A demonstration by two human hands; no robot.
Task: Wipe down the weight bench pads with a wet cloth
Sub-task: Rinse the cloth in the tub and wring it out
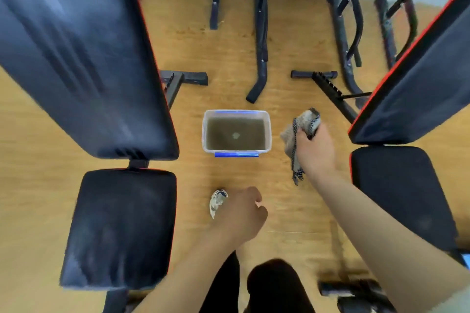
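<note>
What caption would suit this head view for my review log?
Between two weight benches, a person's right hand grips a checked cloth beside a tub of murky water on the wood floor.

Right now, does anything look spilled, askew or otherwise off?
No spill shows on the floor. The odd thing is the tub: its water is murky brown, so the cloth in the right hand may pick up dirt there.

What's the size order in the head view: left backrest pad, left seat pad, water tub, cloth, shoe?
left backrest pad
left seat pad
water tub
cloth, bunched in right hand
shoe, partly behind left hand
Apparent only: the pads sit nearer the camera than the tub.
</note>
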